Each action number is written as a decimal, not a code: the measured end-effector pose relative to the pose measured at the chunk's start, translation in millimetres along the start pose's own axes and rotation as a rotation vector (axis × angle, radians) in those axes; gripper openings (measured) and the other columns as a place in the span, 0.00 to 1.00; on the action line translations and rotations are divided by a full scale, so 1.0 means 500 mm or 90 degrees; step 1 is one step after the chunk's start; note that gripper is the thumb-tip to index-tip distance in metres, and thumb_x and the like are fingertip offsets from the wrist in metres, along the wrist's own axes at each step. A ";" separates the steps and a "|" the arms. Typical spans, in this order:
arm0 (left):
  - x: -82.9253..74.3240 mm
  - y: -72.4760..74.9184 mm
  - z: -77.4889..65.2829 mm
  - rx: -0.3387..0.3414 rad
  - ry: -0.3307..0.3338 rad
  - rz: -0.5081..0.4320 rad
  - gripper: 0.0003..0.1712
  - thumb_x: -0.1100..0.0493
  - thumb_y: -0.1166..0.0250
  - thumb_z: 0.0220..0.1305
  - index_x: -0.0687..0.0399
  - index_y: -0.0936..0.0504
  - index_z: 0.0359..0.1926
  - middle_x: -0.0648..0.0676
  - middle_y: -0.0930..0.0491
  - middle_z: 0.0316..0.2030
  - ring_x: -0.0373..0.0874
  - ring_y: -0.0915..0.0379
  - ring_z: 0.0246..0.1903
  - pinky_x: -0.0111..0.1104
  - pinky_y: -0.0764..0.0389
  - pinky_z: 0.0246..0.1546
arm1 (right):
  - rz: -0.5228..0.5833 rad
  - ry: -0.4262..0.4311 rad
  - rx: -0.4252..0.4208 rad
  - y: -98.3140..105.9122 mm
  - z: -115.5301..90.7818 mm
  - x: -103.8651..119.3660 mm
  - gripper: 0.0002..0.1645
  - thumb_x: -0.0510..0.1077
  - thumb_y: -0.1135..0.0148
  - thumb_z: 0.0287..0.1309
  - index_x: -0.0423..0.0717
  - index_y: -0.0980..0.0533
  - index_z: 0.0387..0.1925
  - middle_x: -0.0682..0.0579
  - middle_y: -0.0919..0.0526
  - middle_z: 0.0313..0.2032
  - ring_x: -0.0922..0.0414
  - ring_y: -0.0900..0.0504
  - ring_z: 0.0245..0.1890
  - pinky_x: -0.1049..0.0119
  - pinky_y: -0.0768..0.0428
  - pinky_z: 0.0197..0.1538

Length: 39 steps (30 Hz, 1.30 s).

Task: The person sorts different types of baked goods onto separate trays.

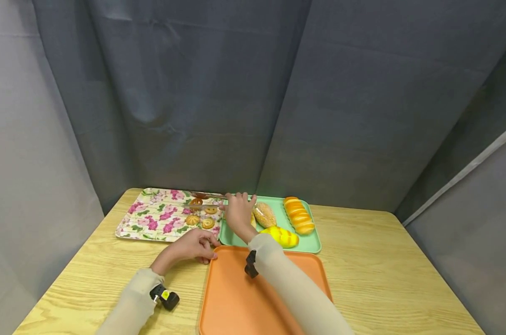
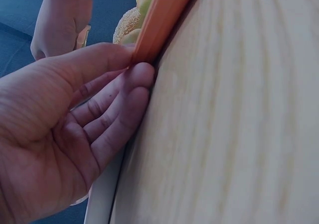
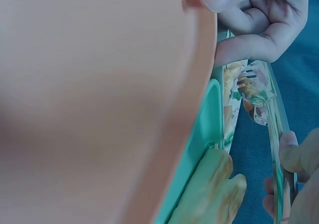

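My right hand [image 1: 239, 215] holds a pair of tongs [image 3: 275, 139], its thumb and fingers on opposite arms. The spread tong arms reach left over the floral tray [image 1: 152, 216], where several cookies [image 1: 192, 219] lie at the right end. One tong tip is slotted and overlaps the cookies in the right wrist view. My left hand [image 1: 194, 245] pinches the far left corner of the orange tray [image 1: 236, 298], thumb over the rim and fingers against its side; the left wrist view shows this grip on the orange rim [image 2: 159, 25].
Behind the orange tray, a green tray [image 1: 316, 244] holds a ridged loaf [image 1: 299, 216], a yellow bread [image 1: 283, 236] and a seed-covered bun [image 1: 264, 215]. My right forearm crosses above the orange tray. A grey curtain [image 1: 203, 102] hangs behind the wooden table [image 1: 387, 279].
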<state>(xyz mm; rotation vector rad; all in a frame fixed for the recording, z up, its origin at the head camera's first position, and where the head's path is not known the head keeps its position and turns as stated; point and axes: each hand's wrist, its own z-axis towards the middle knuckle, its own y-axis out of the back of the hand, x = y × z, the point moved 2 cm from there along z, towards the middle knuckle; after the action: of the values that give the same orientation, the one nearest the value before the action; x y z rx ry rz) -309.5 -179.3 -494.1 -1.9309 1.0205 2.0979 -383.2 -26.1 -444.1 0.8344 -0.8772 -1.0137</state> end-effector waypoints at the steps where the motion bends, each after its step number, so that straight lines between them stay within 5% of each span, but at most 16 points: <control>1: 0.000 0.000 0.000 0.002 -0.001 -0.002 0.14 0.66 0.29 0.62 0.69 0.16 0.47 0.63 0.13 0.26 0.47 0.15 0.22 0.39 0.12 0.29 | 0.003 -0.001 -0.001 -0.001 0.000 -0.001 0.17 0.46 0.32 0.66 0.53 0.16 0.56 0.48 0.13 0.46 0.46 0.21 0.53 0.34 0.39 0.70; 17: -0.001 -0.003 0.004 -0.001 -0.004 0.003 0.15 0.66 0.28 0.62 0.70 0.16 0.48 0.66 0.13 0.28 0.52 0.15 0.24 0.42 0.12 0.28 | 0.031 -0.012 0.012 0.003 0.001 -0.004 0.18 0.46 0.34 0.68 0.52 0.17 0.57 0.46 0.14 0.48 0.46 0.22 0.50 0.39 0.34 0.59; 26: -0.005 -0.001 0.001 0.001 -0.005 0.001 0.14 0.67 0.29 0.62 0.70 0.16 0.48 0.67 0.13 0.27 0.48 0.15 0.23 0.40 0.13 0.28 | 0.024 -0.013 0.028 0.019 -0.004 -0.005 0.25 0.57 0.35 0.66 0.54 0.20 0.61 0.48 0.14 0.51 0.47 0.20 0.49 0.42 0.30 0.55; 39: -0.002 0.001 -0.003 0.007 -0.002 -0.002 0.15 0.66 0.28 0.62 0.70 0.16 0.49 0.65 0.13 0.28 0.48 0.15 0.24 0.40 0.12 0.29 | -0.004 0.101 0.001 0.065 -0.028 -0.035 0.27 0.55 0.29 0.61 0.51 0.19 0.59 0.47 0.13 0.45 0.46 0.17 0.44 0.49 0.20 0.45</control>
<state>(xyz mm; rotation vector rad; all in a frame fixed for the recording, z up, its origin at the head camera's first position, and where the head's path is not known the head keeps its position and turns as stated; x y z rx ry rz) -308.1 -180.0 -492.9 -1.9220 1.0254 2.0897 -364.1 2.6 -424.6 0.9062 -0.7404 -0.9386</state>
